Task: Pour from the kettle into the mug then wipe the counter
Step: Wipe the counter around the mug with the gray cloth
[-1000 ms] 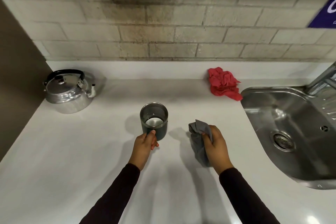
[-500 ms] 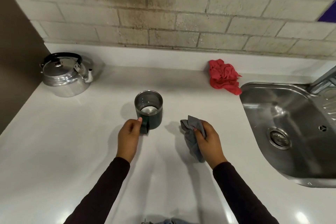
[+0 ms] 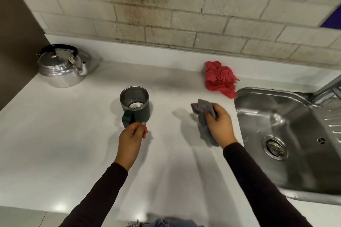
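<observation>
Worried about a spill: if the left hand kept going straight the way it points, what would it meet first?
Probably the dark green steel-lined mug: its handle sits just ahead of the left hand.

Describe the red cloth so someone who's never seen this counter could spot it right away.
Start at the steel sink on the right. Just beyond its back left corner, by the wall, lies the red cloth, crumpled and untouched. The only other cloth is grey, held in the right hand.

Kitchen: sink (image 3: pixel 276 116), kettle (image 3: pixel 60 68), counter (image 3: pixel 64 125).

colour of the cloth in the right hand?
Grey: the cloth bunched in the right hand, clearest in the head view.
</observation>
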Demonstrator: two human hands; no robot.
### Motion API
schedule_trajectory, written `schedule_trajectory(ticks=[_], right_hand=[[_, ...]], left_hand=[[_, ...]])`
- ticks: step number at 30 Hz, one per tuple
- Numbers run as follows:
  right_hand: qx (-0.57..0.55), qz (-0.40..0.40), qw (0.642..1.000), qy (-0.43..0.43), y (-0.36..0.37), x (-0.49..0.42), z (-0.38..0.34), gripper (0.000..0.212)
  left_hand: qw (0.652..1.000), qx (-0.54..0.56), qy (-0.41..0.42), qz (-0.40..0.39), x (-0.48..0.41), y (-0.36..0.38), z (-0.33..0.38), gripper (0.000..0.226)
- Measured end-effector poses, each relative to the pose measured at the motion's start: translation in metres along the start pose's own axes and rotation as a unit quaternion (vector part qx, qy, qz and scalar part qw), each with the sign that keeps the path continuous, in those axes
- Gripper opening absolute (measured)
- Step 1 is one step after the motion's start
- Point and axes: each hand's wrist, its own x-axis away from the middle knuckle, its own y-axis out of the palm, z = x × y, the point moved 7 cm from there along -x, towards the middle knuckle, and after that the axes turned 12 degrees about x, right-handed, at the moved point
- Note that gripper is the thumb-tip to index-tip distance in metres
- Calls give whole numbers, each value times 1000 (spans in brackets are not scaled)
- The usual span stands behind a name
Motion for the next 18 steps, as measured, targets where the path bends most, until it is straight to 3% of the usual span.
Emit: schedule_trajectory(ticks=[6, 10, 13, 18], right_hand=[[88, 68, 993, -37, -46, -94, -1, 16], [136, 85, 987, -23, -53, -168, 13, 34], [224, 85, 971, -7, -40, -199, 35, 33], [362, -111, 925, 22, 12, -200, 93, 59]], left_hand=[[1000, 1, 9, -21, 2, 41, 6, 38], [1000, 4, 20, -22, 4, 57, 4, 40], [999, -28, 15, -17, 8, 64, 1, 43], [999, -41, -1, 8, 14, 68, -8, 42]])
